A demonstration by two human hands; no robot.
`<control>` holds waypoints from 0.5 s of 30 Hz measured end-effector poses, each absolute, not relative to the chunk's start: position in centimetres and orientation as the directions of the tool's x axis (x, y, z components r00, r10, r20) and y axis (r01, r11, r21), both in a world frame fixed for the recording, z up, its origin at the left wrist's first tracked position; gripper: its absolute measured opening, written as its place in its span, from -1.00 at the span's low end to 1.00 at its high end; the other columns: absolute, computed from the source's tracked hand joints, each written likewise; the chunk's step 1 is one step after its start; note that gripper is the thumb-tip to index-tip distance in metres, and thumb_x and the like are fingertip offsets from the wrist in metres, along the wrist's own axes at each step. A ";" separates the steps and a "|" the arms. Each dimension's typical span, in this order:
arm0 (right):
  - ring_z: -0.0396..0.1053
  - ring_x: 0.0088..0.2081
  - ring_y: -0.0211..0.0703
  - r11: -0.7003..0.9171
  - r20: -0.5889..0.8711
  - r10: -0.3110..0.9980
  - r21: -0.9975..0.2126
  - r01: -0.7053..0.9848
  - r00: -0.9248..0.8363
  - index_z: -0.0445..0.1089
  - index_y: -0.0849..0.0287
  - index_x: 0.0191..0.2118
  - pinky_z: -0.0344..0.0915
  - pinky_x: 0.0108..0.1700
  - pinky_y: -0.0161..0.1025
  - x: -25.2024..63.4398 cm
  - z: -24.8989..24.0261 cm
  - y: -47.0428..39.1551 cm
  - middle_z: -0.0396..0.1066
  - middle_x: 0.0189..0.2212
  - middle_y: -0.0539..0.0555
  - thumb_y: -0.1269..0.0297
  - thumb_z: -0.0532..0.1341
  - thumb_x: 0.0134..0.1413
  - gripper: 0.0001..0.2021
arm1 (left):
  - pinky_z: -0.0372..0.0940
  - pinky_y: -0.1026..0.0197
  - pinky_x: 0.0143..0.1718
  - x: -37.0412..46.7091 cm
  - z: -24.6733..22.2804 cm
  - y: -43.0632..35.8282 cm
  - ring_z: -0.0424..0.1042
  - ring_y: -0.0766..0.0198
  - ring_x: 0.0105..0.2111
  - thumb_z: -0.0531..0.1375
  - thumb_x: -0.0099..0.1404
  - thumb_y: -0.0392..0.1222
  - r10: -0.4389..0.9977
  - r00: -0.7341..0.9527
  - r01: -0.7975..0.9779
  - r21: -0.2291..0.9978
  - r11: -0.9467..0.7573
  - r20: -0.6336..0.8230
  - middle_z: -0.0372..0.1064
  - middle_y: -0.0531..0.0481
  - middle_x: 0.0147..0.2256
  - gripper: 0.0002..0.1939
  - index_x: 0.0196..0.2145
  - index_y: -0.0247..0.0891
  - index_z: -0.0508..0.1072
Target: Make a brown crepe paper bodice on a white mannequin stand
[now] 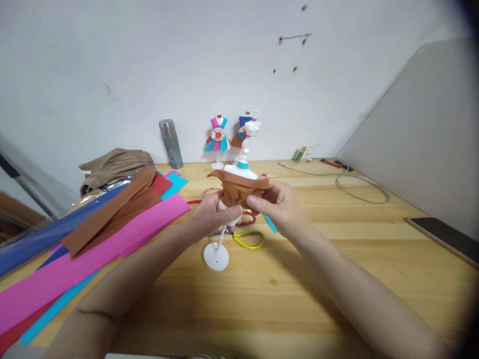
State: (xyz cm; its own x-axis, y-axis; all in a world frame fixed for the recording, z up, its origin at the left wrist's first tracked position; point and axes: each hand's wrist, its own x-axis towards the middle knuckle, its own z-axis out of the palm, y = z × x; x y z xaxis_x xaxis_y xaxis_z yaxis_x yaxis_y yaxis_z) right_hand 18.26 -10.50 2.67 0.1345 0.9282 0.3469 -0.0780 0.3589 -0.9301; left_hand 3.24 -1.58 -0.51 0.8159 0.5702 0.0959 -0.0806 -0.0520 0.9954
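Note:
A small white dress-form mannequin (239, 171) with a teal neck band tilts over the table between my hands, its round base (216, 257) toward me. Brown crepe paper (239, 188) wraps around its torso, gathered at the waist. My left hand (215, 214) is closed around the mannequin's lower body. My right hand (275, 204) pinches the brown paper at the waist on the right side. Behind and below the mannequin lie scissors with yellow handles (250, 240) and a red-handled tool (249, 218), both partly hidden.
Left lie pink paper strips (112, 242), brown strips (112, 212) and a brown cloth (114, 167). Along the wall stand a thermos (171, 143) and dressed mannequins (218, 134). At right are a cable (339, 184), a glue stick (300, 154) and a phone (441, 237).

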 end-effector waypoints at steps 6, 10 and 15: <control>0.36 -0.60 -0.22 0.343 0.342 0.939 -0.936 -0.080 0.024 0.48 0.10 -0.37 0.31 -0.58 -0.27 18.3 2.6 -10.5 0.45 -0.57 -0.03 0.06 0.46 -0.10 -0.73 | 0.27 0.33 -0.56 2.7 0.3 -1.6 0.35 0.40 -0.59 0.37 0.14 0.28 0.461 0.876 -0.179 0.983 0.044 0.139 0.41 0.00 -0.47 -0.40 -0.22 -0.36 0.43; 0.32 -0.62 -0.27 0.364 0.361 0.931 -0.929 -0.058 0.055 0.47 0.10 -0.40 0.26 -0.58 -0.31 18.4 2.2 -10.6 0.44 -0.60 -0.05 0.09 0.42 0.01 -0.78 | 0.24 0.33 -0.58 2.6 0.2 -1.4 0.34 0.40 -0.62 0.35 0.15 0.32 0.387 0.909 -0.195 0.978 0.072 0.152 0.41 -0.04 -0.50 -0.38 -0.30 -0.39 0.44; 0.36 -0.61 -0.24 0.337 0.336 0.942 -0.941 -0.043 0.025 0.43 0.11 -0.45 0.19 -0.61 -0.34 18.6 1.9 -10.6 0.43 -0.61 -0.04 0.05 0.44 -0.02 -0.72 | 0.24 0.31 -0.59 2.7 0.0 -1.1 0.36 0.37 -0.61 0.35 0.13 0.35 0.362 0.921 -0.179 0.982 0.063 0.145 0.43 -0.06 -0.47 -0.37 -0.30 -0.37 0.44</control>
State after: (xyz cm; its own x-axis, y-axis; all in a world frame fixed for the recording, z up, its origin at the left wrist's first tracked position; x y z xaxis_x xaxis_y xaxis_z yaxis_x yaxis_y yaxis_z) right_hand 18.59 -10.61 1.85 0.0248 0.9416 0.3357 -0.0434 0.3365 -0.9407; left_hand 2.68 -1.12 0.02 0.9209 0.3619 0.1446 -0.1790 0.0633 0.9818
